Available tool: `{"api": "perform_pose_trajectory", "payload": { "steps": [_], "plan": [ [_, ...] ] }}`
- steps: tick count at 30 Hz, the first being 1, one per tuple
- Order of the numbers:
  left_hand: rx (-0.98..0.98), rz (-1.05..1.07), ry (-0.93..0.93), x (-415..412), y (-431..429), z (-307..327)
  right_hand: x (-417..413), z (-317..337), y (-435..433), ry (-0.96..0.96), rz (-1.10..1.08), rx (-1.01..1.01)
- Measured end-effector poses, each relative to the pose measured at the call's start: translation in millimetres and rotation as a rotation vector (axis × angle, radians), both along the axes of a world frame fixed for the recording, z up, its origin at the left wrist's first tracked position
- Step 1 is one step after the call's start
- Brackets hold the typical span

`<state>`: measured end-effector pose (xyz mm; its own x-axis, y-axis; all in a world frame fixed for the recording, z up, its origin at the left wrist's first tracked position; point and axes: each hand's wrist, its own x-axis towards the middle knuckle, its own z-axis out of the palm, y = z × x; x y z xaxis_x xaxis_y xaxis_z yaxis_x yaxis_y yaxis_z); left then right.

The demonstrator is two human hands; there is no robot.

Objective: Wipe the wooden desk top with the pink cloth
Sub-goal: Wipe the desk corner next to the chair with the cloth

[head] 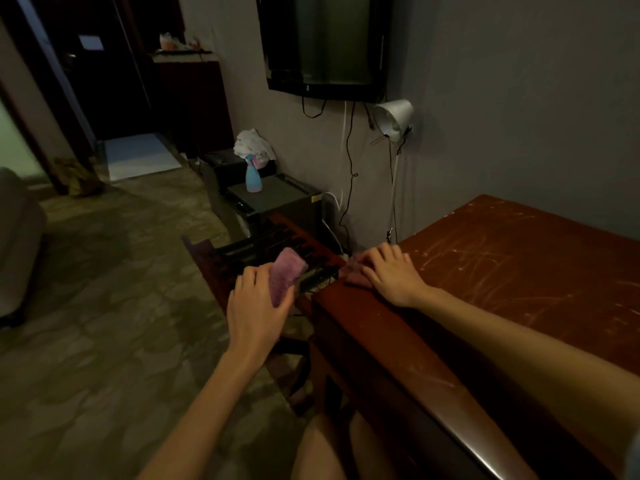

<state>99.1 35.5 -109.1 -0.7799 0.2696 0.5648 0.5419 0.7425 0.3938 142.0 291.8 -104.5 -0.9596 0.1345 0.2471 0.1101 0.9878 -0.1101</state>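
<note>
**A:** At the desk's point(519, 271) left corner, about one o'clock from you, your right hand point(391, 271) lies flat on a cloth point(350, 276). The fingers are straight and slightly spread, pressing it to the wood.

**B:** And your left hand point(256, 299)?

**A:** At eleven o'clock, off the desk edge, above a dark wooden rack point(311, 247). Its fingers and thumb are curled round a second cloth point(287, 273), pink and folded, held in the air.

**B:** Do the two cloths touch?

**A:** No, they're apart. The one under your right hand looks darker, and in this dim light I cannot tell its exact colour.

**B:** The desk top?

**A:** Reddish-brown, streaked with pale scratches from two to three o'clock.

**B:** Further off?

**A:** A spray bottle point(252, 178) stands on a black box point(277, 195) at eleven o'clock. A lamp point(393, 119) is at twelve, beneath a TV point(329, 43) on the wall.
</note>
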Motion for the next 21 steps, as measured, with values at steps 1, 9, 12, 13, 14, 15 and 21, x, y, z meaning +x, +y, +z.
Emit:
{"api": "perform_pose_trajectory", "payload": {
  "steps": [1, 9, 12, 13, 14, 15, 21],
  "plan": [
    [-0.004, -0.002, -0.008, 1, -1, -2, 7, 0, 1, -0.009, -0.014, 0.017],
    [0.008, -0.048, -0.051, 6, 8, -10, 66, 2, -60, -0.046, 0.222, 0.047],
    [0.012, -0.059, -0.042, 7, 11, -9, 41, 4, -66, -0.089, 0.219, 0.043],
    [0.015, -0.059, -0.041, 8, 9, -8, 29, 4, -62, -0.102, 0.192, 0.024],
    [0.016, -0.056, -0.042, 8, 7, -8, 19, 5, -55, -0.106, 0.156, 0.009],
    [0.017, -0.049, -0.044, 8, 4, -8, 10, 5, -46, -0.102, 0.114, -0.003],
    [0.021, -0.014, -0.06, 6, -10, -11, 19, 6, -5, -0.066, -0.02, 0.007]
  ]
}}
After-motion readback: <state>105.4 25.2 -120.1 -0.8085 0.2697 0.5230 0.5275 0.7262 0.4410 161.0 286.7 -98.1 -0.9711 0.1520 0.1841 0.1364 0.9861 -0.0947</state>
